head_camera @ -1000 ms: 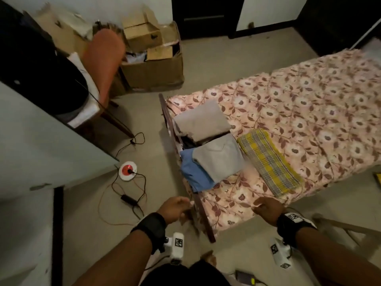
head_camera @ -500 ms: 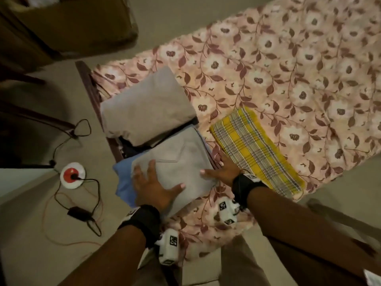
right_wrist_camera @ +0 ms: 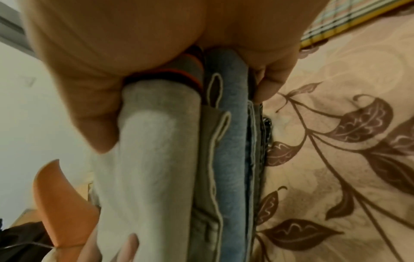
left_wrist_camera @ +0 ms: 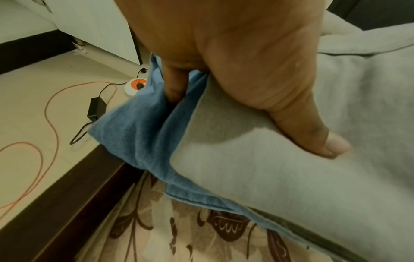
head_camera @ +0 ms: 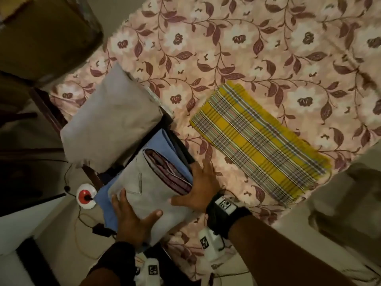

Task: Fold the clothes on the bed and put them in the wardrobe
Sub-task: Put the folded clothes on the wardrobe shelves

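Note:
A stack of folded clothes [head_camera: 142, 182] lies at the near left corner of the floral-sheeted bed [head_camera: 247, 48]: grey on top, maroon and blue beneath. My left hand [head_camera: 132, 215] grips its near left edge, thumb [left_wrist_camera: 313, 134] on the grey cloth and a finger tucked into the blue folds [left_wrist_camera: 143, 134]. My right hand [head_camera: 198, 188] holds the stack's right side, thumb on top and fingers underneath; in the right wrist view the layers [right_wrist_camera: 156, 159] sit between thumb and fingers. A second grey folded piece [head_camera: 109, 124] lies just behind, and a yellow plaid cloth [head_camera: 257, 141] lies to the right.
The dark wooden bed frame [head_camera: 47, 108] runs along the left. On the floor lie a round white-and-red socket [head_camera: 85, 198], a black adapter [head_camera: 101, 229] and cables. A cardboard box [head_camera: 47, 34] stands at the upper left. An orange seat [right_wrist_camera: 60, 203] shows in the right wrist view.
I have leaned in over the bed corner. Both hands went from resting on the stack to gripping its edges, and its right side now shows the maroon and blue layers.

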Motion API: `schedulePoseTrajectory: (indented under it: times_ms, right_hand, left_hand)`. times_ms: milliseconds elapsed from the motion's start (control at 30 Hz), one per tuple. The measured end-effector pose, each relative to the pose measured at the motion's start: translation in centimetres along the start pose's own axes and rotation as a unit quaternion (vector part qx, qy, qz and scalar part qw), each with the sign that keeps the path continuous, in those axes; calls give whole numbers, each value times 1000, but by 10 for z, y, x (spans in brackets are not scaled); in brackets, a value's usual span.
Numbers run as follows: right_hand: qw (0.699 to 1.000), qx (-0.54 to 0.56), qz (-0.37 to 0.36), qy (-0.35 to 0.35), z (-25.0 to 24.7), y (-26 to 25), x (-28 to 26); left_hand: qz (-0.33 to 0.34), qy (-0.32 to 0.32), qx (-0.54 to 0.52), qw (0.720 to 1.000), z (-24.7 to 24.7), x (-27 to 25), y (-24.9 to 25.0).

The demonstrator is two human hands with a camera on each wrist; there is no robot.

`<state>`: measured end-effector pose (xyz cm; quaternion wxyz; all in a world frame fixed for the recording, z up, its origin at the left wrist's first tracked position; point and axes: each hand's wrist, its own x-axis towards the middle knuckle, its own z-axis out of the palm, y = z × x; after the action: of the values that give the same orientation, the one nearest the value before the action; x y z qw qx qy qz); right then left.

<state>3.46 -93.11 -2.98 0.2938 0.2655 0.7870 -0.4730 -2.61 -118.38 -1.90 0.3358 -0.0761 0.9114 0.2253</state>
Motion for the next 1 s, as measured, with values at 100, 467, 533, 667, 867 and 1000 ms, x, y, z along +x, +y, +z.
schedulePoseTrajectory:
  times_ms: [100,467,533,667,867,1000]
  right_hand:
    - [994,95,8,-59,-15,9,23]
    - [949,274,-19,-156,-38,-7,40]
    - [944,288,-24,-156,-37,-12,37]
    - [938,334,19,-89,-28,-1,4]
    - [915,394,77,-31,-48,95,-81]
    - [885,457,92,-11,-52,154,-85]
  left_hand:
    - [-1,-4,7,1000,2,1,3]
    - [22,-2,-17,1000,1,-1,4]
    - [27,-17,-26,999,-2,-2,3]
    - [75,-54,-53,994,-21,-17,3]
    - [83,-23,-135,987,-10,-62,9]
    - [-56,-78,-278,956,35,-57,10]
